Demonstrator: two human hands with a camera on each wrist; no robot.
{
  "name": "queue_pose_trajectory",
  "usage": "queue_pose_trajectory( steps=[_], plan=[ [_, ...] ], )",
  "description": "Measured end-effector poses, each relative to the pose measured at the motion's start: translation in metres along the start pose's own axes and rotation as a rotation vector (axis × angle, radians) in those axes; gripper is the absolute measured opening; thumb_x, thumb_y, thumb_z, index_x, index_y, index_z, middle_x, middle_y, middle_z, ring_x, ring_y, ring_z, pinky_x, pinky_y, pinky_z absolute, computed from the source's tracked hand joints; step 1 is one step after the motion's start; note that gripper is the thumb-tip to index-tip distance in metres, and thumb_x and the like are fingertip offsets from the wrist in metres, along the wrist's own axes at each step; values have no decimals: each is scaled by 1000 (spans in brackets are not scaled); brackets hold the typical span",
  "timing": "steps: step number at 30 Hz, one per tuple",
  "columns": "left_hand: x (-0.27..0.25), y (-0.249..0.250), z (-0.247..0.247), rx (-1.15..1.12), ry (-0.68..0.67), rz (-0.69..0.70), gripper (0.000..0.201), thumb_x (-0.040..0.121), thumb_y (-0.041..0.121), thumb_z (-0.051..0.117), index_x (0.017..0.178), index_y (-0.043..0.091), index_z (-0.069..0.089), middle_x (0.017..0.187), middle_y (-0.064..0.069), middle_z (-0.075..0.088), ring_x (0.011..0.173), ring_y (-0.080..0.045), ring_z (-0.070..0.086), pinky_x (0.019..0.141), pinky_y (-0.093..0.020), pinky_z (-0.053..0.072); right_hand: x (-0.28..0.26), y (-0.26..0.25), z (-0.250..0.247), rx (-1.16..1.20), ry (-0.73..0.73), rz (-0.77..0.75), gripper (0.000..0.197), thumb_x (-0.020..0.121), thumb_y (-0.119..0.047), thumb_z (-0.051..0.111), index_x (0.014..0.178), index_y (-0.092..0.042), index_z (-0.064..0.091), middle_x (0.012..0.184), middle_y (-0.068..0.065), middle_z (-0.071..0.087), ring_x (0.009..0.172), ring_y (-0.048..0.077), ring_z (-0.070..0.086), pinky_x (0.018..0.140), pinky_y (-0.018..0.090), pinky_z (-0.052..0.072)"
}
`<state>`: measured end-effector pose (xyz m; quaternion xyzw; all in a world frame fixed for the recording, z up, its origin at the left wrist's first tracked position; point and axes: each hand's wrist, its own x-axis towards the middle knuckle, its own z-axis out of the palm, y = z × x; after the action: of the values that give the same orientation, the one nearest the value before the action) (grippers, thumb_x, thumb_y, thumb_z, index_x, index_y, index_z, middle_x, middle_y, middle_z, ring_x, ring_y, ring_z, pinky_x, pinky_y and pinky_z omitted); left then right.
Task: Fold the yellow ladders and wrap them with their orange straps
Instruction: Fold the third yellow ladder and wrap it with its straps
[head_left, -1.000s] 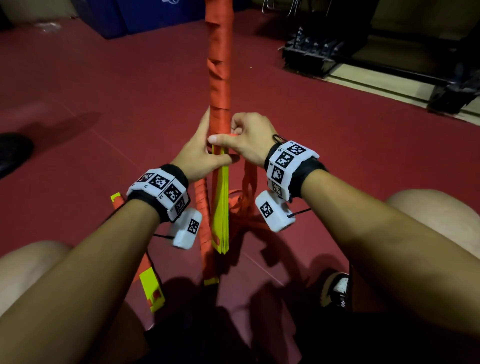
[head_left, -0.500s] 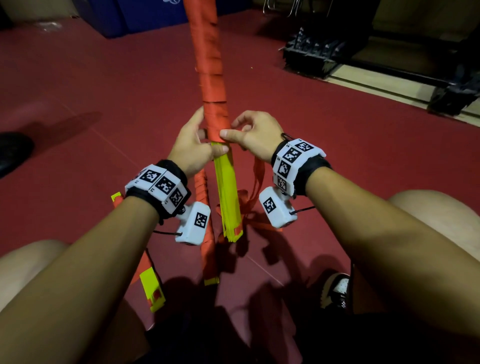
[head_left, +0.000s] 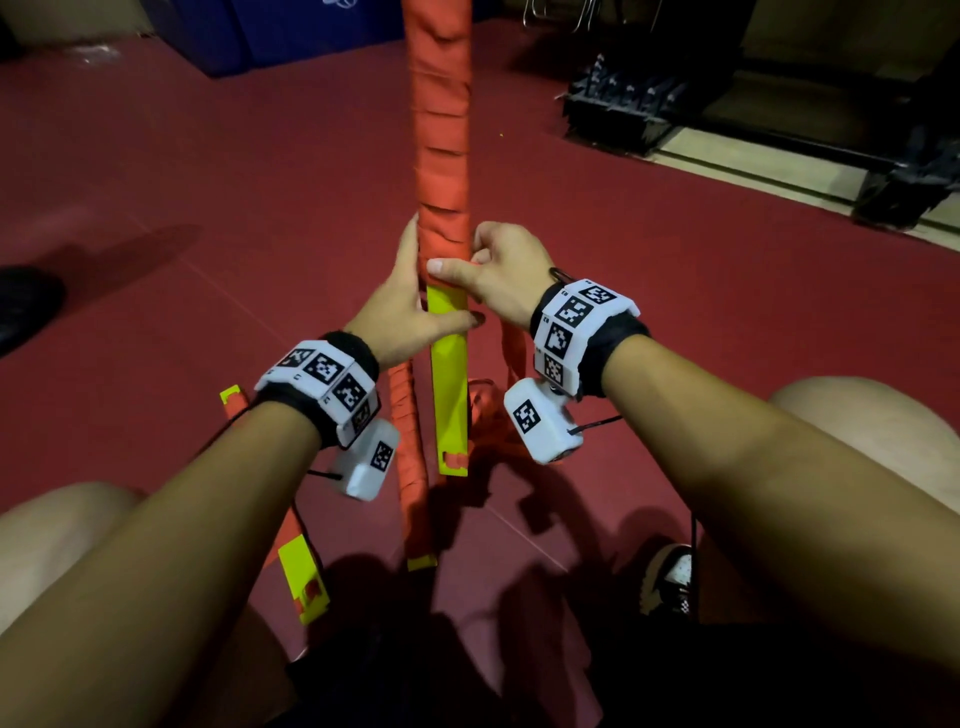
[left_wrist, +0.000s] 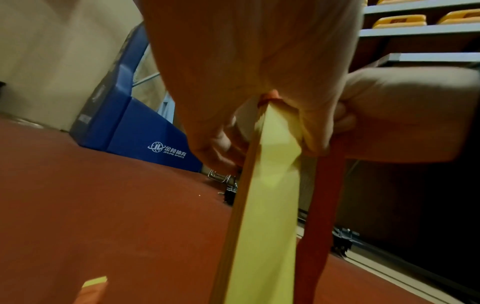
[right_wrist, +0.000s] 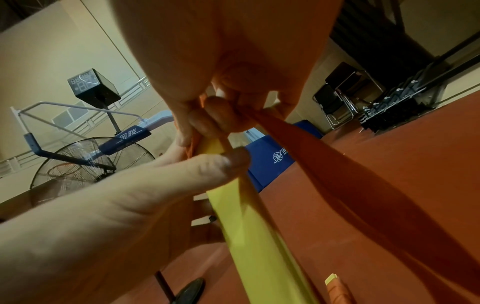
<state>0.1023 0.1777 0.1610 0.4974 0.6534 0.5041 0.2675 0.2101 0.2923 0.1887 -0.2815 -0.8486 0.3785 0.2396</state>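
Here, w/ the folded yellow ladder held upright between the knees, the left hand gripped its bare part while the right hand pinched the orange strap; each turn prob. needed tension & overlap.

The scene is dimly lit, and colours are rendered warm and muted. In the head view, hard dark shadows are cast on the red floor, at the left and at the bottom of the frame, and the upper right corner is lost in darkness. Straight lines are bowed toward the edges by the wide lens. Both wrist views are softened by blur; the nearest skin is out of focus, and the lower right of the left wrist view is nearly black.
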Motion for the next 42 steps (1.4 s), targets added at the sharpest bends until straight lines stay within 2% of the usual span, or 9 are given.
queue_pose_trajectory(
  steps=[3,10,13,17,23,28,30,36,42],
  plan=[
    [-1,-7,-1,117,58,2,116,64,35,84,157,36,14,122,2,69,105,-25,70,94,-56,56,-1,-2,5,4,-32,-5,42,77,-48,79,73,-19,49,72,7,72,70,25,68,69,41,53],
    [-3,-4,-8,234,162,-12,100,62,32,84,148,45,36,95,3,76,86,-22,73,87,-47,59,1,6,7,88,-121,25,30,69,-33,78,76,-19,52,59,5,68,55,21,63,70,47,55],
    [-2,-5,-11,187,210,-70,106,65,19,87,149,53,32,82,-4,73,77,-31,73,78,-44,62,1,9,7,85,-149,22,21,75,-30,76,81,-21,58,57,0,68,47,6,58,67,41,52],
    [2,-4,-9,32,138,-136,121,71,-7,81,161,40,15,89,-1,73,82,-29,75,82,-42,60,-1,10,0,31,-143,16,24,83,-37,75,95,-19,67,57,-3,67,46,0,54,60,26,43],
    [-2,6,-5,-99,76,-103,111,80,-26,66,162,27,11,104,-3,71,75,-5,72,70,-22,59,2,13,1,61,-113,17,34,75,-45,76,81,-14,66,54,-3,64,53,12,58,66,39,51],
    [-3,7,-1,30,18,-71,114,67,20,87,156,45,20,120,-2,71,99,-32,72,89,-57,58,4,11,2,47,-46,38,35,74,-47,80,80,-17,63,61,-5,64,57,11,57,64,34,48],
    [-4,3,-1,41,43,-60,107,62,21,85,152,43,32,117,-1,72,97,-37,71,86,-60,58,2,10,1,0,-15,34,39,74,-51,81,84,-18,62,63,-6,64,59,10,58,60,29,45],
    [-2,8,-6,-136,171,-63,92,74,-26,59,152,19,39,99,-6,71,68,-6,68,62,-23,54,-4,4,0,-45,-63,-29,27,83,-45,75,89,-21,65,57,-7,61,58,11,61,65,31,49],
    [-1,8,-4,-193,152,-50,91,80,-31,49,155,20,35,93,-2,74,65,-9,62,60,-24,50,-2,4,0,-109,-6,-75,27,86,-42,71,78,-18,61,63,-1,59,71,28,65,69,41,52]
  ],
)
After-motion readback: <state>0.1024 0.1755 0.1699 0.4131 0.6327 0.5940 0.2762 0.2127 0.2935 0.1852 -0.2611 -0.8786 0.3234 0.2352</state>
